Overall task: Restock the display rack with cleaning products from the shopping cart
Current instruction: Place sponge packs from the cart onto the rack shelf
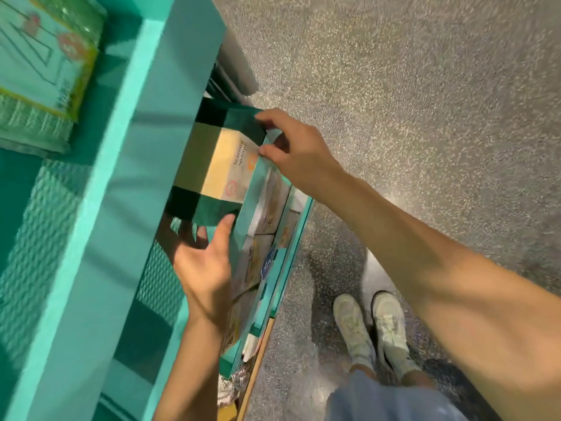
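I look straight down the front of the teal display rack (158, 123). A cream pack with dark green ends (221, 165) lies on a lower shelf, just behind the shelf's front lip (258, 180). My right hand (294, 150) pinches the pack's far end at the lip, between forefinger and thumb. My left hand (203, 265) is at the near end, fingers straight and reaching under the shelf above, thumb touching the green edge. The shopping cart is out of view.
A green-and-white pack (45, 71) lies on the top shelf at the upper left. More pale boxes (270, 214) fill the shelves below. My feet in pale shoes (373, 326) stand on the speckled grey floor (409, 101) right of the rack.
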Demonstrator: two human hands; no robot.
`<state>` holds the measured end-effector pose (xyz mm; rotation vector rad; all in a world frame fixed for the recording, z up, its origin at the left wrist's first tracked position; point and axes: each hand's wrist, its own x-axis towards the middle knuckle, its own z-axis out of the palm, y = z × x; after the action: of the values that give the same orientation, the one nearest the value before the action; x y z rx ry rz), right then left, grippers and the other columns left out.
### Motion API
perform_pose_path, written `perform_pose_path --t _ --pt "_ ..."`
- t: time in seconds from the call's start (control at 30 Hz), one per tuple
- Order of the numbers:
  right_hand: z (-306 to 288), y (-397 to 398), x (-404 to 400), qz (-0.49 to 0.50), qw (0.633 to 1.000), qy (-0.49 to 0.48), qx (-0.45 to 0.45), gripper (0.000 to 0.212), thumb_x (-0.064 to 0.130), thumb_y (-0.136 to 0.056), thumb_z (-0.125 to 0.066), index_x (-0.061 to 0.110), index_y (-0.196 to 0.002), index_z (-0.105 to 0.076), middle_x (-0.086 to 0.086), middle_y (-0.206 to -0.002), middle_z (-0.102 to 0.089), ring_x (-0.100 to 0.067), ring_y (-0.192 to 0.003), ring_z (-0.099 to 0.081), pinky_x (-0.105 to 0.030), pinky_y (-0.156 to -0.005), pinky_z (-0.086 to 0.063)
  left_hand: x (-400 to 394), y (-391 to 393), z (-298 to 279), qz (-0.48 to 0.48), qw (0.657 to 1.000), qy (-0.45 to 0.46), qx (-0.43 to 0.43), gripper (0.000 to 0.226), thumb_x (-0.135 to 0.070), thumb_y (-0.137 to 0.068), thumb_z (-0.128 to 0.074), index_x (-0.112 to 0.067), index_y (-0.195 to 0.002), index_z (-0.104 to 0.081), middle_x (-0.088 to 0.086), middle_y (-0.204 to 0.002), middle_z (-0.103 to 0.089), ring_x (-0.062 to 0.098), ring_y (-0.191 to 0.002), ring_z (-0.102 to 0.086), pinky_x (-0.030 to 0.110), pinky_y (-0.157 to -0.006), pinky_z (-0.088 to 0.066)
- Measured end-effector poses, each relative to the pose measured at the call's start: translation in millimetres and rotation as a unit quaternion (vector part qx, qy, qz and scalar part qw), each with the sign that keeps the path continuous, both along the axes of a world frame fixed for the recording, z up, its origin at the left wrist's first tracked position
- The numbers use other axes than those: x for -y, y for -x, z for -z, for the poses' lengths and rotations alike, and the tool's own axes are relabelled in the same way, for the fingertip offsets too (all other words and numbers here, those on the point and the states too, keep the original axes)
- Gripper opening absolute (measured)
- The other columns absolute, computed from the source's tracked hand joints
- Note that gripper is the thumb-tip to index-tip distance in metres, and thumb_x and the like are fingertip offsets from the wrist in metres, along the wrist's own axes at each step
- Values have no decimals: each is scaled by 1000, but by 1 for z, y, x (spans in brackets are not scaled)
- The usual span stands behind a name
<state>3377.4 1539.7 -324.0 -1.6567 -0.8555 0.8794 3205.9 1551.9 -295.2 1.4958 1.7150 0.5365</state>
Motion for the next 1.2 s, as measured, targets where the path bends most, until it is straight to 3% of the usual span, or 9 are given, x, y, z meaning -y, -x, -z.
perform_pose_path --t 0.37,0.47,0.5,0.53,0.6,0.67,0.77,1.03,1.2 --pt "3 4 -6 -15 997 18 74 47 -1 -93 -45 5 -140 -38 -7 -135 -46 -16 -123 -42 -7 -94 -23 -2 -4 -6 67 996 -44 30 36 -13 -86 -65 16 -107 -60 26 -105 -66 37 -103 -62 46 -91 -45" --pt "-5 7 2 -11 999 26 42 55 -2 -93 -42 11 -145 -29 -2 -141 -40 -11 -114 -44 -17 -104 -31 1 -5 -5 56 998 -31 -19 37 -22 -84 -69 11 -71 -62 6 -88 -61 22 -56 -64 35 -54 -50" --pt "-9 10 9 -3 999 32 31 57 -2 -93 -42 14 -146 -28 0 -141 -39 -7 -106 -43 -21 -103 -35 5 -4 -10 33 998 -18 -48 46 -25 -84 -70 0 -51 -49 -16 -48 -29 15 -35 -46 25 -37 -38" --pt "-15 12 17 14 999 40 21 55 -2 -93 -41 14 -145 -30 2 -137 -42 -5 -100 -43 -23 -99 -39 10 -2 -17 11 997 -13 -76 53 -27 -84 -70 -8 -47 -37 -5 -37 -39 11 -33 -33 17 -33 -27" --pt "-32 16 40 69 996 55 27 41 0 -93 -42 10 -133 -46 5 -113 -49 -4 -89 -46 -24 -88 -44 22 5 -32 -2 994 -11 -105 36 -27 -85 -67 -5 -61 -52 7 -59 -54 15 -53 -48 7 -51 -39" --pt "-56 22 71 114 990 68 56 18 4 -94 -44 9 -107 -56 8 -90 -48 -2 -77 -45 -20 -73 -41 41 4 -59 31 990 12 -140 25 -24 -86 -66 -2 -96 -67 14 -94 -68 24 -87 -63 24 -89 -48" --pt "-98 24 120 155 980 81 93 11 6 -94 -46 12 -88 -54 4 -83 -50 -6 -73 -44 -14 -66 -38 74 -17 -96 154 980 -14 -127 13 -11 -86 -60 -5 -84 -71 5 -72 -65 18 -69 -62 18 -75 -51" --pt "-204 8 255 327 914 153 186 10 0 -85 -49 7 -84 -57 -7 -88 -59 -25 -82 -53 -35 -72 -40 156 -109 -200 427 884 -189 -34 22 -7 -86 -48 2 -70 -62 21 -67 -62 34 -63 -60 30 -55 -39" --pt "-263 26 361 451 833 206 247 11 4 -89 -47 2 -92 -58 -17 -96 -59 -34 -93 -55 -41 -78 -40 227 -145 -246 573 785 -234 -14 17 -10 -87 -56 1 -81 -68 23 -83 -68 39 -79 -64 41 -70 -47"
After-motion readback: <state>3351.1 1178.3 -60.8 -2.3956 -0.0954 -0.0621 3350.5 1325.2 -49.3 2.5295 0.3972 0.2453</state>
